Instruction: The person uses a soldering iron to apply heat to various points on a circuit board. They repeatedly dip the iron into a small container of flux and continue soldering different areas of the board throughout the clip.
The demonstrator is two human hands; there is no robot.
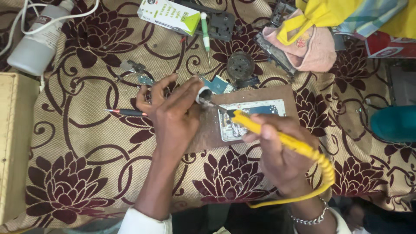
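The right hand (279,149) is clamped around a yellow soldering iron (277,136), its tip reaching a small white pot (203,93) pinched in the fingers of the left hand (173,115). Just beyond lies an opened phone (247,119) on a brown board (208,134) upon the flower-patterned worktop (78,143). Farther off lie a green-handled screwdriver (205,30), a white-and-green box (169,16) and a white bottle (37,41).

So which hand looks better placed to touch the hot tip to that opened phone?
The right hand, probably: it grips the yellow soldering iron, whose tip sits right beside the opened phone. The left hand holds a small white container by the tip.
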